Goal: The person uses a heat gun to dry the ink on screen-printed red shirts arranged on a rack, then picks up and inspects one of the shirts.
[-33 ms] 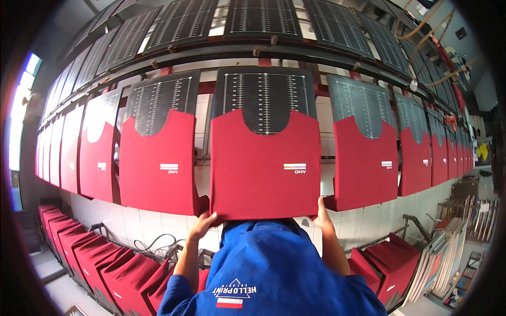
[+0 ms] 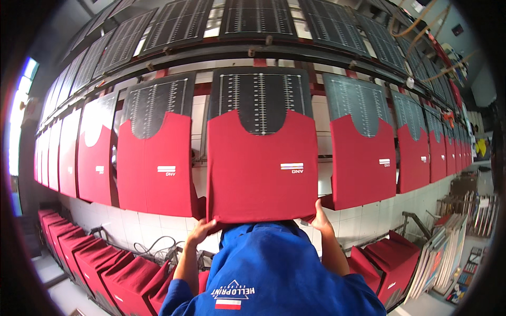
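A red T-shirt lies stretched over a dark board marked with white scales, straight in front of me. Its curved neckline leaves the upper board bare, and a small white striped print sits right of centre. My left hand grips the shirt's lower left corner, fingers partly hidden beneath the hem. At the lower right corner, my right hand holds the hem with its thumb up along the side edge and its other fingers mostly out of sight.
More red shirts lie on boards in a row to both sides. Bare marked boards stand beyond a dark rail. Red-covered boards hang behind me at lower left, and framed screens lean at lower right.
The whole view has shifted slightly left. Both hands stay at the shirt's lower corners, with the left thumb a little lower at the hem.
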